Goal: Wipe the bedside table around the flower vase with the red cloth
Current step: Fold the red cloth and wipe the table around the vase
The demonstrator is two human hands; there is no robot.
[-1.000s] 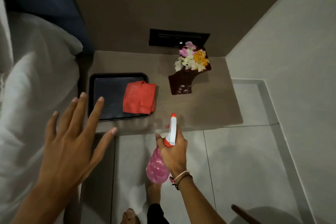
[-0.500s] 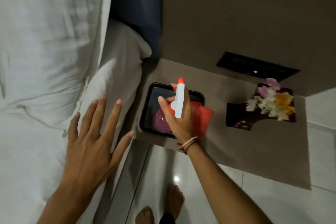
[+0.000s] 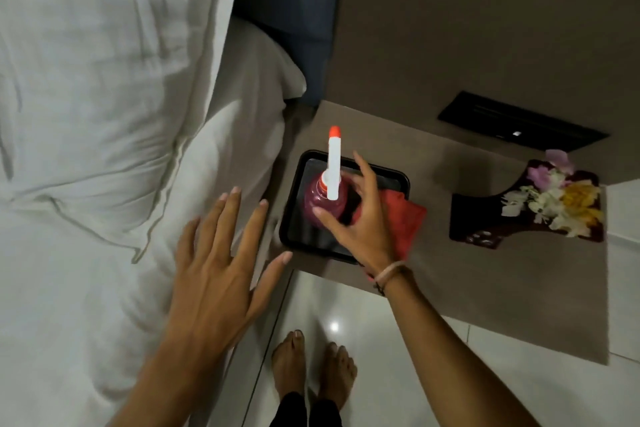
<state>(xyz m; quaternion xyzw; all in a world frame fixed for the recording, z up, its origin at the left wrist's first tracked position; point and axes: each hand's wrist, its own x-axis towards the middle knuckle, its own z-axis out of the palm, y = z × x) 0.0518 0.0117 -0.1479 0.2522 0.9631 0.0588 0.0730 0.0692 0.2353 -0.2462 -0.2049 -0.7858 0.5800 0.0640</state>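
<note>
The folded red cloth (image 3: 406, 218) lies half on the right edge of the black tray (image 3: 294, 239) and half on the brown bedside table (image 3: 485, 291); my wrist covers part of it. The dark flower vase (image 3: 485, 218), with pink, white and yellow blooms, stands at the table's right end near the wall. A pink spray bottle (image 3: 323, 199) with a white nozzle stands upright on the tray. My right hand (image 3: 360, 222) is spread around the bottle, fingers apart, thumb at its side. My left hand (image 3: 221, 267) hovers open over the bed's edge, left of the tray.
White bedding and pillows (image 3: 104, 114) fill the left side, right up against the table. A black wall panel (image 3: 519, 128) sits above the table's back edge. Glossy floor tiles (image 3: 381, 374) and my bare feet (image 3: 311, 364) are below the table's front edge.
My right hand carried the spray bottle from over the floor to the tray, set it upright and loosened its fingers. The view swung left towards the bed.
</note>
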